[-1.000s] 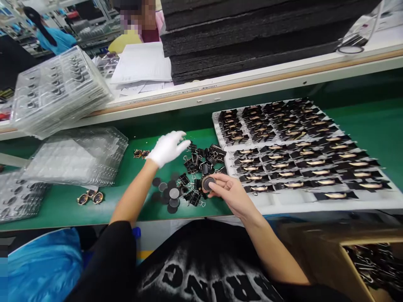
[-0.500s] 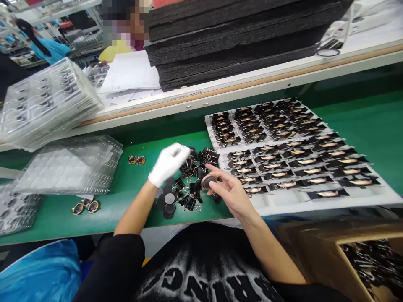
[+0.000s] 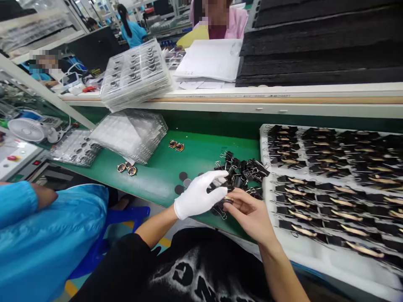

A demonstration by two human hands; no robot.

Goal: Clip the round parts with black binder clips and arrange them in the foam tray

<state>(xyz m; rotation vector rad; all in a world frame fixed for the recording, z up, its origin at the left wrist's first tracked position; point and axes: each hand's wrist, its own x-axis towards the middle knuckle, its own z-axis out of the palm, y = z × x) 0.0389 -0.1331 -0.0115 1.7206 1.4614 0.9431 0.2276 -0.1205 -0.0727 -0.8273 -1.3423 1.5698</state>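
My left hand (image 3: 201, 193), in a white glove, has its thumb and fingers closed around what looks like a black binder clip (image 3: 227, 184), partly hidden by the glove. My bare right hand (image 3: 250, 212) pinches a small round piece with a dark disc and a tan rim (image 3: 228, 201), right beside the gloved fingertips. Behind both hands lies a loose pile of black binder clips (image 3: 252, 170) with wire handles. Several dark round discs (image 3: 183, 176) rest on the green table left of the glove, partly covered by it.
At right, a white tray (image 3: 310, 247) bears rows of clips clamped on tan-edged pieces. Gold-rimmed round frames (image 3: 176, 145) lie left on the green table (image 3: 151, 180). Clear plastic trays (image 3: 135, 138) are stacked beyond them. Black foam sheets (image 3: 315, 46) sit on the shelf. A person in blue (image 3: 63, 235) is at left.
The view has swung left. My left hand has come from the clip pile's far side down to my right hand, which still holds the round piece.
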